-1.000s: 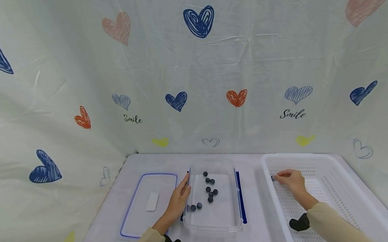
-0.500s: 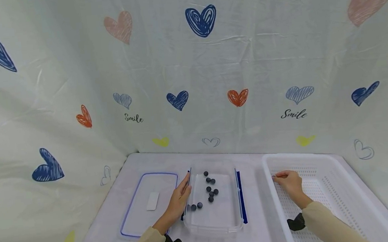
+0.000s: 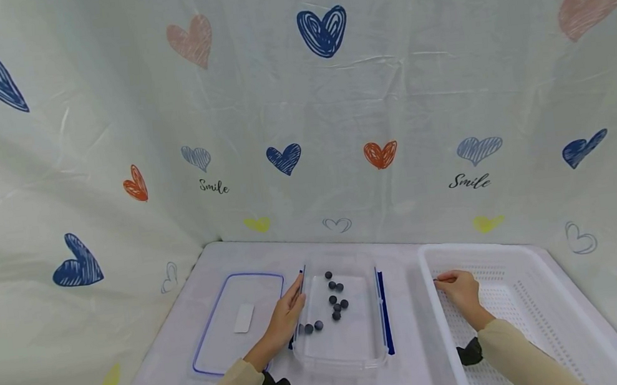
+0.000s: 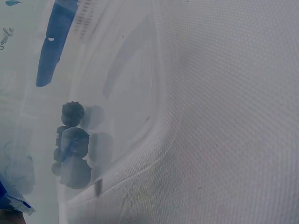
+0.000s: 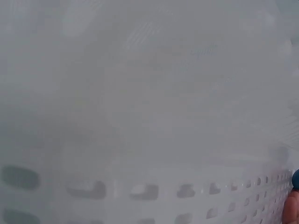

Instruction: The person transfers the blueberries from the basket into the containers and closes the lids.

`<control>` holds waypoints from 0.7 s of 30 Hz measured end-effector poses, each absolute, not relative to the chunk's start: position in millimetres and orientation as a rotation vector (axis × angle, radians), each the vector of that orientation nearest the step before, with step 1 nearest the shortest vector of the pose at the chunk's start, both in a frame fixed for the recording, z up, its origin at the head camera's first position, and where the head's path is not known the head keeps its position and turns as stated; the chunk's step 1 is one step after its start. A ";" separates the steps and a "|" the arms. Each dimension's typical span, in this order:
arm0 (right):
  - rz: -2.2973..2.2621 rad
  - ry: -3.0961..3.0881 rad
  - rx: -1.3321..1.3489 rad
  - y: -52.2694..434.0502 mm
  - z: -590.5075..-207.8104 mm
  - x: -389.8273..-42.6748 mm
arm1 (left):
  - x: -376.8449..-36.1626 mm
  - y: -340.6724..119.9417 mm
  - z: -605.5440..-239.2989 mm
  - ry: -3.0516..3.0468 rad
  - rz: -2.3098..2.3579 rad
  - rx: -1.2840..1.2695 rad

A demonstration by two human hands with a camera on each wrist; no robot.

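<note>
Several blueberries point(image 3: 336, 315) lie in a clear plastic box point(image 3: 354, 354); the left wrist view shows a few, one of them a dark blueberry point(image 4: 73, 114), through the box wall. My left hand point(image 3: 284, 315) rests along the box's left side, fingers extended and touching it. Inside the white basket point(image 3: 447, 341), my right hand point(image 3: 462, 292) pinches a blueberry point(image 5: 296, 179) by the left wall, mostly covered by the fingertips in the head view. One fingertip point(image 5: 290, 207) shows below that berry at the right wrist view's edge.
A clear lid with a blue rim point(image 3: 218, 327) lies left of the box, bearing a white rectangle point(image 3: 244, 318). Along the box's right side runs a dark blue latch point(image 3: 385, 316). The perforated basket has raised walls. A curtain with hearts point(image 3: 300, 112) hangs behind the table.
My right hand has shifted slightly at the basket's left wall, and the blueberry there shows less between the fingertips. My left hand and the box hold their place; the head view has drifted slightly.
</note>
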State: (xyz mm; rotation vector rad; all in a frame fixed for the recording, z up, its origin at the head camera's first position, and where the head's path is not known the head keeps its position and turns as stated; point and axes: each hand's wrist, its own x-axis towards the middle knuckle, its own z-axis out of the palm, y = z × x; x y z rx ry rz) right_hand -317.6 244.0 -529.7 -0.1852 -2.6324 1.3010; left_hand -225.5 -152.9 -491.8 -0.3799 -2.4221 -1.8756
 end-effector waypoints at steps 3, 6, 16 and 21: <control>1.298 -2.634 -0.189 244.8 -529.0 -316.6 | -226.3 -152.3 -493.6 -2.411 -1.885 -0.383; 1.292 -2.636 -0.204 246.1 -528.1 -315.8 | -227.4 -151.9 -495.0 -2.407 -1.886 -0.383; 1.370 -2.643 -0.216 252.8 -517.7 -314.0 | -226.3 -151.5 -493.1 -2.409 -1.876 -0.378; 1.443 -2.636 -0.214 254.4 -503.6 -311.1 | -224.8 -151.4 -490.7 -2.410 -1.877 -0.368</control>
